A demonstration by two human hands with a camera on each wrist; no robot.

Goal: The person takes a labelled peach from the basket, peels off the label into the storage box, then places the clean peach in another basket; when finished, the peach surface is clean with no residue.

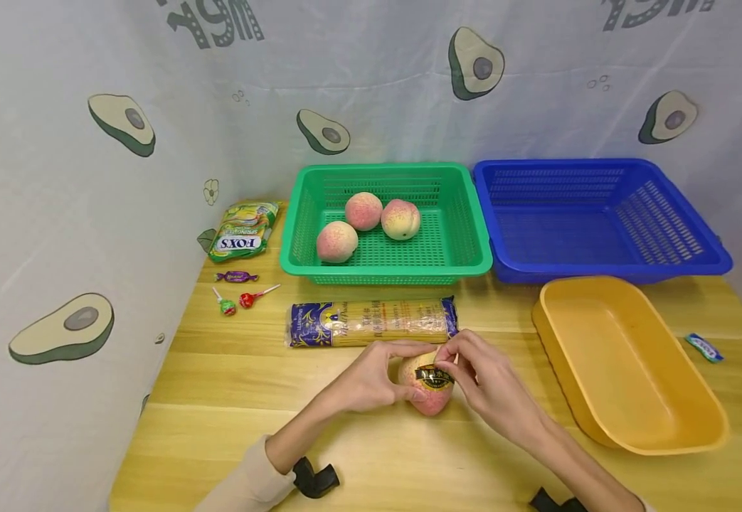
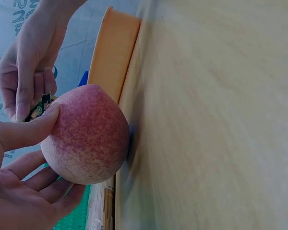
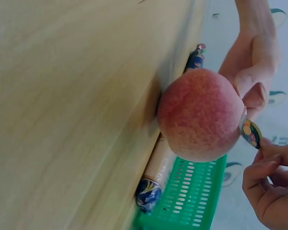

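Note:
A pink and cream peach [image 1: 430,405] rests on the wooden table in front of the person. From its left side, the left hand [image 1: 371,377] grips it between thumb and fingers. The right hand [image 1: 492,384] pinches the edge of a black and gold sticker [image 1: 433,377] on the peach. In the right wrist view, this sticker [image 3: 251,133] stands partly away from the peach's skin, its outer end between the right thumb and finger. The left wrist view shows the peach's [image 2: 89,139] underside close up, with the sticker mostly hidden behind it.
Behind the hands lies a pack of spaghetti [image 1: 371,323]. A green basket [image 1: 383,271] holds three peaches; beside it stand a blue basket [image 1: 601,270] and a yellow tub [image 1: 627,370]. A FOX'S bag [image 1: 242,231], lollipops [image 1: 246,299] and wrapped candies [image 1: 236,276] lie around.

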